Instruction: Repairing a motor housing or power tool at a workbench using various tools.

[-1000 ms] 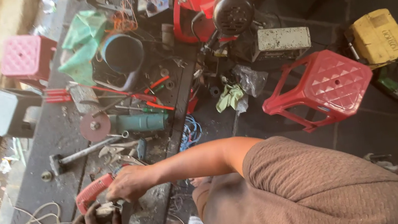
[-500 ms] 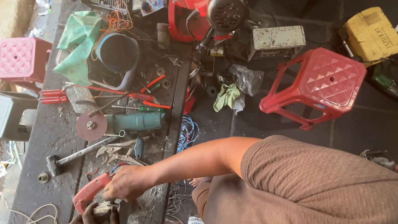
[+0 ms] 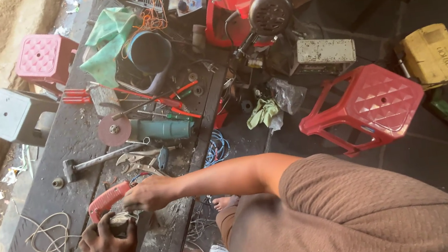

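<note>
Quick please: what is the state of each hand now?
Left hand: closed around a small dark part.
Right hand: closed on the red power tool.

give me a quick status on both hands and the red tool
Left hand clamped round a small dark part. Right hand on the red power tool. Pliers and hammer lie close beyond.

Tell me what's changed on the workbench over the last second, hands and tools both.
Very little. The right hand has stayed on the red-handled power tool, and the left hand has kept gripping the tool's dark front end, with only slight shifts. Nothing was picked up or let go. The hammer, the green angle grinder and the red stool lie where they were; only the camera moved a bit.
</note>
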